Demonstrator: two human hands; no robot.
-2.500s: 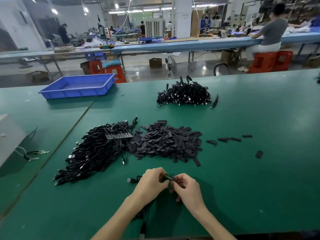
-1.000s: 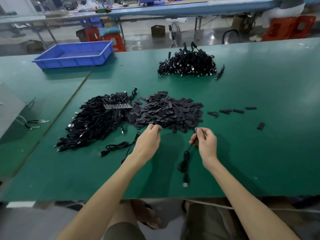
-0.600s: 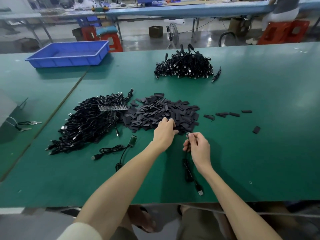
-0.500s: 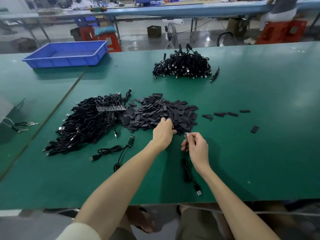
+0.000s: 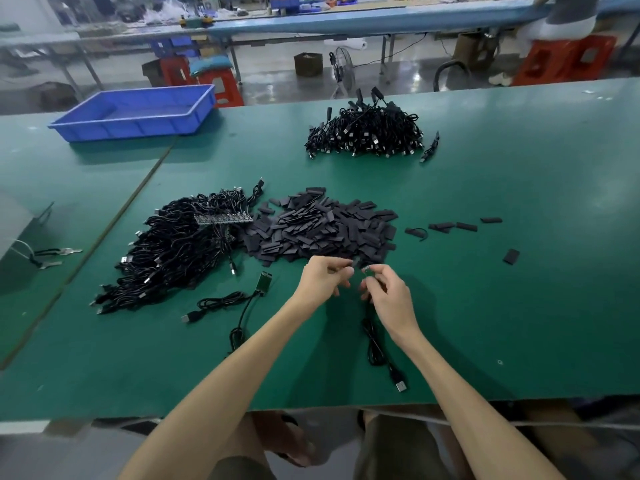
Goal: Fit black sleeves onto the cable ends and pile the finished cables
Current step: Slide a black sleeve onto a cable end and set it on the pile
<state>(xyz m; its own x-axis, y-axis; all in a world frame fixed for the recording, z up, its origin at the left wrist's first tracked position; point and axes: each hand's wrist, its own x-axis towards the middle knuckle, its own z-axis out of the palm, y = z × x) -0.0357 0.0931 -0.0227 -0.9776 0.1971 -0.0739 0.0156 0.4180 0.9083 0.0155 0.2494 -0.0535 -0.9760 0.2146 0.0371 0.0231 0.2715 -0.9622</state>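
The cable (image 5: 375, 341) in work was held by its small board end, just above the near edge of the sleeve heap (image 5: 322, 230). The right hand (image 5: 389, 299) held it, its fingers (image 5: 377, 276) clamped on that end. The rest of the cable hung down to the table (image 5: 519, 323), with the USB plug (image 5: 401, 386) lying near the front edge. The left hand (image 5: 322, 282) had its fingers pinched together on what appeared to be a black sleeve (image 5: 354, 263), close to the board end but not yet over it; blur prevented confirmation. Risks, as judged: the flat sleeve could catch on the board's corners if offered skew, then buckle or slip from the pinch into the heap. The trailing plug could slide off the edge if the cable were tugged. The loose cable (image 5: 225, 303) lying nearby, its board end bare, could be mistaken for finished stock. The finished pile (image 5: 367, 136) lay well beyond the heap, so a careless toss could fall short among loose sleeves. No brand, label or writing was legible anywhere.
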